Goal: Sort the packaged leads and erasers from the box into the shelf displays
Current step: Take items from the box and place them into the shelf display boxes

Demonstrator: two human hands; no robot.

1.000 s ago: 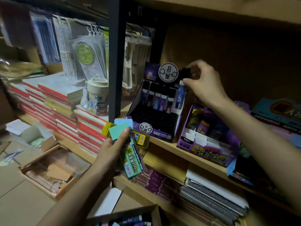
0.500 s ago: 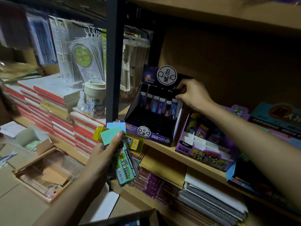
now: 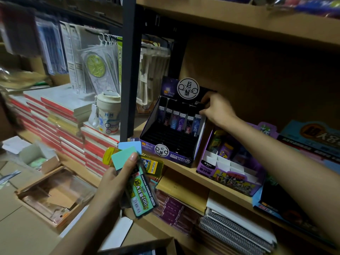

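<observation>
**Lead case lowered into display, right end of back row**

Right hand (image 3: 218, 110): fingers curled, tips pinched together on a dark lead case (image 3: 200, 107). A second ago it held the case high, level with the round logo on the header card; half a second ago it had dropped to the row of cases. It now sits at the back right corner of the lead display (image 3: 181, 159), with the case standing upright at the right end of the back row. Whether the case is fully seated cannot be told.

Left hand (image 3: 112, 183): unchanged in grip and place, below and in front of the display. Thumb pressed on top and fingers wrapped beneath a fanned bundle: green lead pack (image 3: 142, 195), yellow case (image 3: 155, 165), teal eraser (image 3: 122, 159), blue eraser (image 3: 131, 145).

Lead display: stands on the shelf board (image 3: 185, 176), touching a purple display (image 3: 228, 178) on its right; front rows bare.

Box (image 3: 147, 245): bottom edge of view, only its rim showing.
</observation>
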